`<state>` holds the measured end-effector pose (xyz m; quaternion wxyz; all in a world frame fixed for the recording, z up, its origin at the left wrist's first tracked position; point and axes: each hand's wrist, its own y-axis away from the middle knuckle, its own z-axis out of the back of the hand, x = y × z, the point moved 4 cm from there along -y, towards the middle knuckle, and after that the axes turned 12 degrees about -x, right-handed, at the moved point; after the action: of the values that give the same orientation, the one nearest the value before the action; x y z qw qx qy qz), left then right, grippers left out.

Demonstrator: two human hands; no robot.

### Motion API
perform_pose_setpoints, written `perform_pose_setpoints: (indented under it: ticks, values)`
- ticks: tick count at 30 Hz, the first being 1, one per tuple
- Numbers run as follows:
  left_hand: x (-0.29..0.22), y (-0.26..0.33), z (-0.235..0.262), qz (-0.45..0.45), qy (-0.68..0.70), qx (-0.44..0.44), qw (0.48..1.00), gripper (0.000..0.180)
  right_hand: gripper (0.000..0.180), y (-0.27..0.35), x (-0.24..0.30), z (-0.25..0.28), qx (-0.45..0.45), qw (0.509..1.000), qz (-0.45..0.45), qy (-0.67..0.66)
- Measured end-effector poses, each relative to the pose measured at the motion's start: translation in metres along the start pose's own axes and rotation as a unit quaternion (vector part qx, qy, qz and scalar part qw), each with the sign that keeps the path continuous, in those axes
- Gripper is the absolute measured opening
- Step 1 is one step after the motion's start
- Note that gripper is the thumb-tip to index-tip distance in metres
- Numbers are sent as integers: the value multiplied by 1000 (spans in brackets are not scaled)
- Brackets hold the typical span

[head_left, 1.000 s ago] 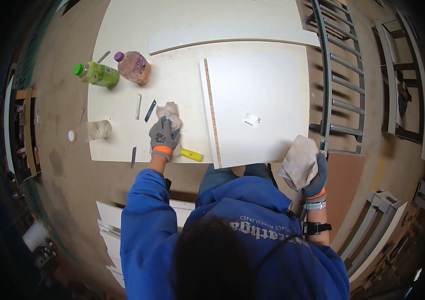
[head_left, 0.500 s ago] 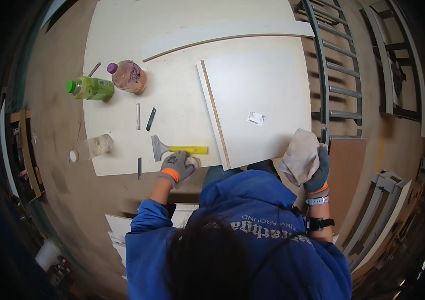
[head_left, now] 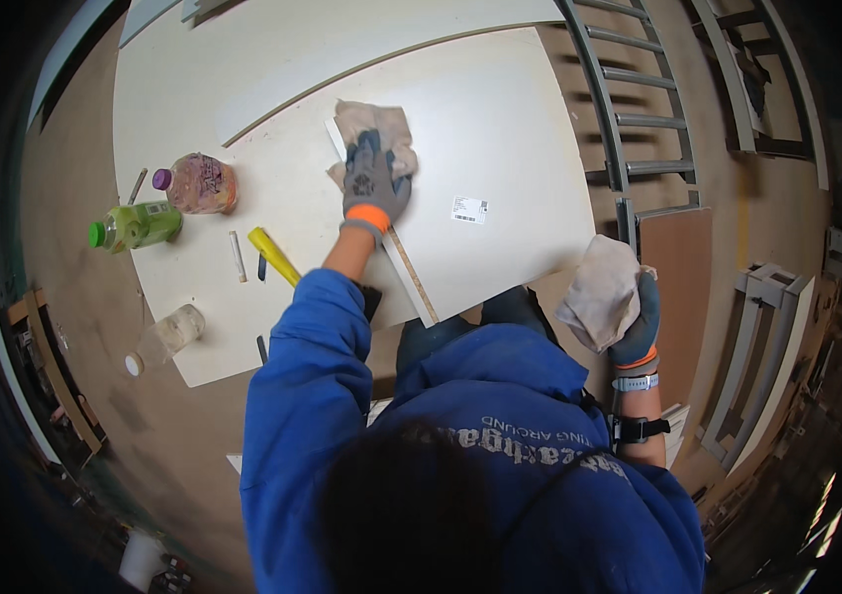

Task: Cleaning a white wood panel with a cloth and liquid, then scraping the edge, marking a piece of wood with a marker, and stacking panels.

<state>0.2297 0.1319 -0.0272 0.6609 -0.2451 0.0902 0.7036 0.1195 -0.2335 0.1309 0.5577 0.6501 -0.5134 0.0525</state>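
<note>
My left hand (head_left: 373,188), in a grey glove with an orange cuff, presses a beige cloth (head_left: 381,121) onto the far left edge of a white panel (head_left: 500,129). Its fingers lie over the cloth and partly hide it. A strip of bare brown board edge (head_left: 411,272) shows along the panel's left side. At the right, my gloved right hand (head_left: 639,322) grips a bunched pale cloth (head_left: 601,292) beside the panel's near right corner. By my left sleeve lies a scraper with a yellow handle (head_left: 274,255); the sleeve hides its head.
At the left stand or lie a green-capped bottle (head_left: 139,226), a purple-capped bottle (head_left: 201,185) and a clear bottle (head_left: 171,335). A pale stick (head_left: 238,255) and dark blade (head_left: 261,267) lie near the scraper. Beyond the table's right edge runs a roller conveyor (head_left: 639,76).
My left hand has moved forward from beside the scraper onto the panel, where its cloth is spread out. The scraper has turned. My right hand keeps its cloth in nearly the same place.
</note>
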Motion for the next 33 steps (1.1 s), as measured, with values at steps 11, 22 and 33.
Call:
perform_pose_setpoints:
  ticks: [11,22,33]
  values:
    - [-53,71,-3,-99,91,67,989,49,50,-14,29,69,-62,994,42,-84]
    - [-272,62,-126,-292,87,241,921,58,66,-21,85,154,-76,989,16,-122]
    - [-150,116,48,162,1,-159,974,53,60,-123,125,97,142,984,-72,-82]
